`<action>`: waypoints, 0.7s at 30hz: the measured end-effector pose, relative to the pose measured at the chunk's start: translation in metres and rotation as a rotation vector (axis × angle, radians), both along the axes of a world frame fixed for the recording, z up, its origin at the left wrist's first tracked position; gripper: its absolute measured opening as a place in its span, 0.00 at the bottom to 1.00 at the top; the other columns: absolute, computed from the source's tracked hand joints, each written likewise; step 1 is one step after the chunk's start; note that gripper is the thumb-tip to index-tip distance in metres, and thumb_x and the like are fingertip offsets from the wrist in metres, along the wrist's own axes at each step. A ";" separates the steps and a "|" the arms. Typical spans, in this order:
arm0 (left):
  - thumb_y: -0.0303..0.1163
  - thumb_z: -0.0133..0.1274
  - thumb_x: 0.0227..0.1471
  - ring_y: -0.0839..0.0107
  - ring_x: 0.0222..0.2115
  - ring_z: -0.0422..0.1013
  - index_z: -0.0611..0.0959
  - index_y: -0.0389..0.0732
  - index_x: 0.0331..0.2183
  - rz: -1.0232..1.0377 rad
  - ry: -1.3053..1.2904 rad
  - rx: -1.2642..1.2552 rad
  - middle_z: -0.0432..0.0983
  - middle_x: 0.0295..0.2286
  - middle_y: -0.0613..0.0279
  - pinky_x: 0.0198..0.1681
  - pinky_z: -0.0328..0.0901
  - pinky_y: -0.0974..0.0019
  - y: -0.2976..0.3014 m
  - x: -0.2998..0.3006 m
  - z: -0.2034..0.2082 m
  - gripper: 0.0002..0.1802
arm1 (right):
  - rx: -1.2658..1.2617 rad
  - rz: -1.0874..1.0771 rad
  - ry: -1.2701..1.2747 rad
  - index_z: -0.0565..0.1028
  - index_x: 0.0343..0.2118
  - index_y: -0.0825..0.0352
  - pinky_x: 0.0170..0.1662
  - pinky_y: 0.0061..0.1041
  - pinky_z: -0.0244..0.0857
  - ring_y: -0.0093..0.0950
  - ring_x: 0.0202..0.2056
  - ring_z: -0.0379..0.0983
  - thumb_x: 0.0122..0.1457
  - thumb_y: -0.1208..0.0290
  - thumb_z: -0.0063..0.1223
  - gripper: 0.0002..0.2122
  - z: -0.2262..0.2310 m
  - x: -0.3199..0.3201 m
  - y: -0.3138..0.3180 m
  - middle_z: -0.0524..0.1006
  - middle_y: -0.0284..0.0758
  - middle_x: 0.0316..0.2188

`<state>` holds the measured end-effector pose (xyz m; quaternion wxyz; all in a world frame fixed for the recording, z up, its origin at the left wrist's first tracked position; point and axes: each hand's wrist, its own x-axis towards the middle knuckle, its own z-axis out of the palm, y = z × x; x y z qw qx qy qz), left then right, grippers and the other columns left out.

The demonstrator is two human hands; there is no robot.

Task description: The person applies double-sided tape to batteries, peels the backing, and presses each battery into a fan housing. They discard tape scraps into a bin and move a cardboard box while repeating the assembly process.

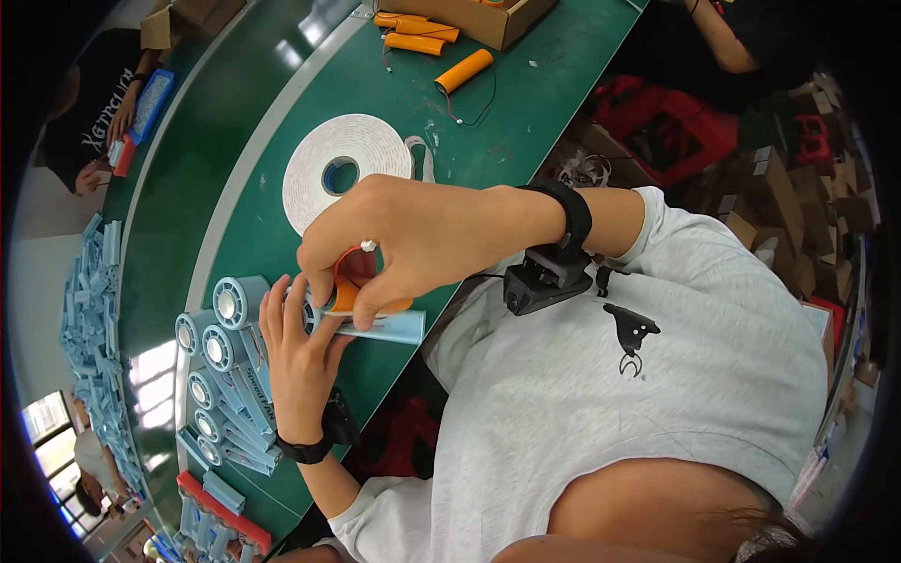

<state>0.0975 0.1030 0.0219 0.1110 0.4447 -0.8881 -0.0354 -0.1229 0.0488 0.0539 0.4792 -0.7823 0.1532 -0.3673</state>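
Observation:
Bent over the work from above, my right hand (pixel 399 220) pinches an orange cylindrical battery (pixel 344 298) between thumb and fingers. Its red wire loops up to a small white connector (pixel 368 246) beside the hand. Beneath the battery lies a light blue handheld-fan casing (pixel 402 327), its handle pointing toward the table edge. My left hand (pixel 302 355) grips the casing at its round head, fingers extended along it and thumb near the battery. The hands hide most of the casing's inside and part of the battery.
A big white roll of tape (pixel 305 169) lies beyond my right hand. Several light blue fans (pixel 221 347) stand left of my left hand. Loose orange batteries (pixel 465 70) and a cardboard box (pixel 511 23) are at the far end. A red bin (pixel 221 507) holds blue parts.

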 end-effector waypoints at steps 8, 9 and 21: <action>0.24 0.55 0.38 0.54 0.49 0.58 0.74 0.35 0.25 0.144 0.540 0.129 0.68 0.41 0.57 0.50 0.51 0.56 -0.008 -0.029 -0.016 0.07 | -0.130 -0.021 0.065 0.69 0.26 0.69 0.26 0.25 0.60 0.28 0.22 0.65 0.39 0.79 0.56 0.09 -0.026 -0.015 0.002 0.67 0.33 0.20; 0.23 0.54 0.39 0.54 0.48 0.59 0.73 0.35 0.24 0.143 0.633 0.158 0.69 0.40 0.57 0.50 0.51 0.57 -0.010 -0.029 -0.018 0.06 | -0.150 -0.033 0.080 0.69 0.27 0.68 0.26 0.25 0.60 0.29 0.22 0.65 0.39 0.79 0.56 0.10 -0.030 -0.017 0.003 0.67 0.33 0.21; 0.23 0.51 0.43 0.56 0.46 0.61 0.68 0.35 0.22 0.185 0.569 0.019 0.71 0.37 0.56 0.46 0.54 0.62 -0.016 -0.045 -0.025 0.07 | -0.515 -0.090 0.489 0.69 0.27 0.67 0.24 0.28 0.63 0.32 0.25 0.68 0.42 0.78 0.52 0.07 -0.039 -0.013 0.006 0.67 0.36 0.22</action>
